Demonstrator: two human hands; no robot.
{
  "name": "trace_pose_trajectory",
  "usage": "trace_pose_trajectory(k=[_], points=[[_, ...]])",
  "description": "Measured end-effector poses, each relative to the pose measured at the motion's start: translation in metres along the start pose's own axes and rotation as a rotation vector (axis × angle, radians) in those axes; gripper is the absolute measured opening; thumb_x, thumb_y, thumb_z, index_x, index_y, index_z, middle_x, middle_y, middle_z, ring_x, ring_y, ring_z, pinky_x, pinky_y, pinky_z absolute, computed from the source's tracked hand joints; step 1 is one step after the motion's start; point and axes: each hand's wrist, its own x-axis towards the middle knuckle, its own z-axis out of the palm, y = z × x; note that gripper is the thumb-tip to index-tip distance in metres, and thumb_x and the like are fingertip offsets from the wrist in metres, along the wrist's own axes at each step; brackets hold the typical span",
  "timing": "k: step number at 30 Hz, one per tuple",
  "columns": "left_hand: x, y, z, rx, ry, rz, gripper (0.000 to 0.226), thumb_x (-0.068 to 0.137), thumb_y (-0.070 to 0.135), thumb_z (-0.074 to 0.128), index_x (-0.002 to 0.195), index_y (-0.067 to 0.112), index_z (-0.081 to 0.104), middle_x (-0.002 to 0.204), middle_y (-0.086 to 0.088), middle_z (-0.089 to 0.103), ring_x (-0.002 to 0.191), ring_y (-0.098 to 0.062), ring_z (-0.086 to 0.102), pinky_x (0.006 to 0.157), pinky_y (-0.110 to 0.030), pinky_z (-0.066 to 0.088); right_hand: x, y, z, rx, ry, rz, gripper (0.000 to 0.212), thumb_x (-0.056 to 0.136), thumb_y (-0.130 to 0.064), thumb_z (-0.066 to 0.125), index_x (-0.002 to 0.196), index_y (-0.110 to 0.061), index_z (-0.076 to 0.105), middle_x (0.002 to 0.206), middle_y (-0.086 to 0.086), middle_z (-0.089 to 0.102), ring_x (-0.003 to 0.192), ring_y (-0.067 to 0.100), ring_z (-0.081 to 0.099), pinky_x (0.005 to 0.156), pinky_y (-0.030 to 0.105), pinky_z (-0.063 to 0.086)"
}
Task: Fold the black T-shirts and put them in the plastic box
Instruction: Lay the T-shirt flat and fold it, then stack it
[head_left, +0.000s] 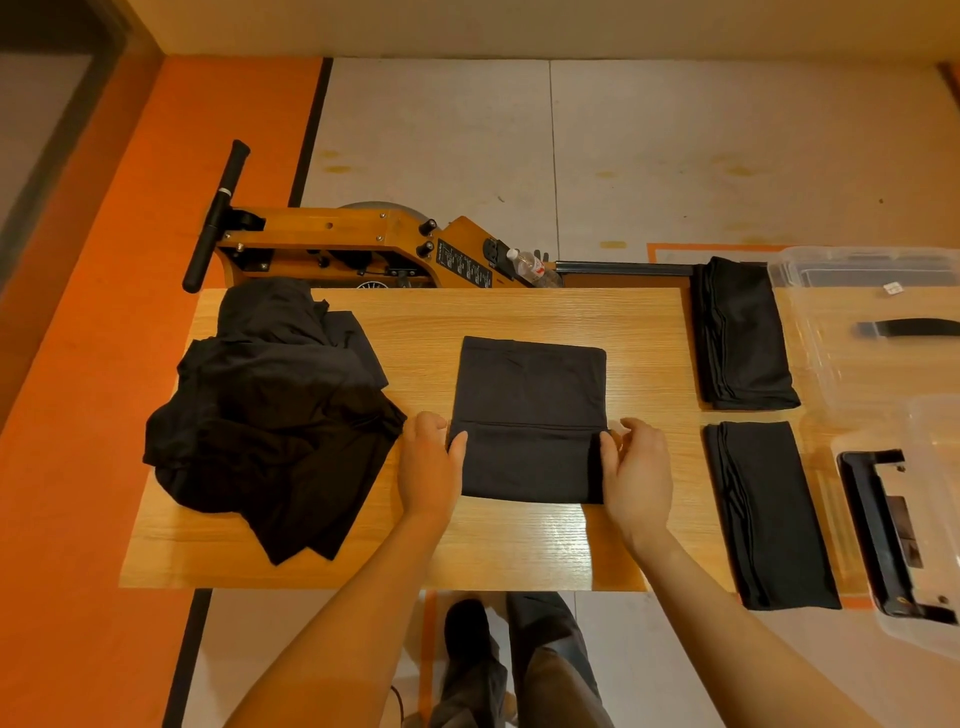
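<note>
T-shirt being folded (530, 415): black, laid flat at the middle of the wooden table (519, 545), its near part doubled over so that a fold seam runs across it.
Left hand (428, 465): set at the shirt's left edge, thumb laid on the cloth, fingers curled at the edge; a pinch is suggested.
Right hand (636, 467): set at the shirt's right edge, thumb on the cloth, fingers curled beside it.
Unfolded pile (270, 415): crumpled black T-shirts heaped at the table's left end, just beside the left hand.
Folded stacks: one far (743, 338) and one near (769, 514), lined up at the table's right end.
Plastic box (852, 270): clear, at the far right.
Clear lid (909, 519): black handle, lying near the box.
Behind the table: a wooden machine (337, 239) and a water bottle (532, 267) are seen.
Writing: a black label with white print on the machine is too small to be read.
</note>
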Motion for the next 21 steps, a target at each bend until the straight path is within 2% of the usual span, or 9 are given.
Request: trace_pose_trajectory(k=[2, 4, 6, 7, 9, 11, 14, 18, 21], points=[[-0.005, 0.001, -0.001, 0.095, 0.078, 0.146, 0.013, 0.090, 0.022, 0.066, 0.095, 0.013, 0.058, 0.096, 0.001, 0.052, 0.083, -0.015, 0.054, 0.069, -0.028, 0.045, -0.008, -0.003, 0.002, -0.106, 0.093, -0.182, 0.031, 0.095, -0.022, 0.061, 0.122, -0.006, 0.058, 0.118, 0.012, 0.058, 0.108, 0.026, 0.055, 0.089, 0.036, 0.044], [-0.010, 0.000, 0.000, 0.223, 0.067, 0.313, 0.012, 0.087, 0.021, 0.069, 0.095, 0.015, 0.064, 0.096, -0.001, 0.058, 0.089, -0.018, 0.057, 0.076, -0.029, 0.043, -0.016, -0.008, 0.009, -0.162, 0.096, -0.336, 0.032, 0.092, -0.019, 0.065, 0.121, -0.007, 0.059, 0.128, 0.015, 0.055, 0.119, 0.030, 0.051, 0.098, 0.042, 0.042], [-0.015, -0.004, 0.007, 0.312, -0.022, 0.400, 0.029, 0.089, 0.026, 0.066, 0.116, 0.017, 0.063, 0.119, -0.002, 0.060, 0.112, -0.021, 0.056, 0.091, -0.034, 0.043, -0.023, -0.010, 0.021, -0.218, 0.029, -0.409, 0.041, 0.096, -0.027, 0.060, 0.131, -0.008, 0.055, 0.144, 0.016, 0.045, 0.134, 0.030, 0.041, 0.108, 0.045, 0.035], [-0.017, -0.006, 0.011, 0.351, -0.070, 0.426, 0.041, 0.091, 0.030, 0.063, 0.129, 0.017, 0.057, 0.135, -0.004, 0.053, 0.127, -0.022, 0.048, 0.102, -0.037, 0.039, -0.026, -0.008, 0.027, -0.264, -0.021, -0.415, 0.049, 0.098, -0.036, 0.053, 0.138, -0.009, 0.049, 0.151, 0.016, 0.039, 0.141, 0.031, 0.033, 0.113, 0.045, 0.030], [-0.020, -0.014, 0.018, 0.439, -0.157, 0.467, 0.060, 0.096, 0.041, 0.052, 0.148, 0.017, 0.035, 0.158, -0.006, 0.025, 0.147, -0.023, 0.020, 0.116, -0.041, 0.024, -0.031, -0.001, 0.037, -0.360, -0.122, -0.390, 0.066, 0.099, -0.052, 0.037, 0.149, -0.010, 0.036, 0.160, 0.015, 0.026, 0.149, 0.029, 0.019, 0.118, 0.046, 0.019], [-0.022, -0.020, 0.021, 0.494, -0.246, 0.444, 0.068, 0.098, 0.050, 0.040, 0.154, 0.020, 0.016, 0.162, -0.005, 0.002, 0.149, -0.021, -0.003, 0.119, -0.042, 0.009, -0.033, 0.008, 0.041, -0.443, -0.183, -0.376, 0.075, 0.098, -0.061, 0.024, 0.154, -0.011, 0.027, 0.162, 0.013, 0.018, 0.151, 0.027, 0.010, 0.120, 0.047, 0.013], [-0.026, -0.020, 0.021, 0.558, -0.323, 0.412, 0.073, 0.098, 0.057, 0.030, 0.154, 0.023, 0.000, 0.161, -0.002, -0.014, 0.147, -0.019, -0.017, 0.119, -0.043, 0.002, -0.029, 0.015, 0.038, -0.523, -0.225, -0.396, 0.079, 0.097, -0.064, 0.018, 0.156, -0.012, 0.021, 0.163, 0.012, 0.015, 0.152, 0.026, 0.005, 0.120, 0.046, 0.006], [-0.033, -0.013, 0.022, 0.581, -0.321, 0.370, 0.072, 0.097, 0.059, 0.028, 0.154, 0.025, 0.000, 0.162, -0.001, -0.013, 0.148, -0.020, -0.014, 0.118, -0.045, 0.007, -0.020, 0.019, 0.029, -0.555, -0.267, -0.413, 0.079, 0.097, -0.066, 0.016, 0.157, -0.014, 0.018, 0.164, 0.010, 0.012, 0.152, 0.025, 0.003, 0.120, 0.046, 0.006], [-0.039, -0.008, 0.025, 0.605, -0.273, 0.371, 0.071, 0.094, 0.060, 0.031, 0.154, 0.025, 0.015, 0.162, -0.003, 0.008, 0.149, -0.023, 0.008, 0.113, -0.046, 0.024, -0.013, 0.027, 0.021, -0.564, -0.304, -0.435, 0.080, 0.097, -0.068, 0.014, 0.157, -0.016, 0.016, 0.164, 0.009, 0.011, 0.152, 0.024, 0.002, 0.120, 0.048, 0.007]])
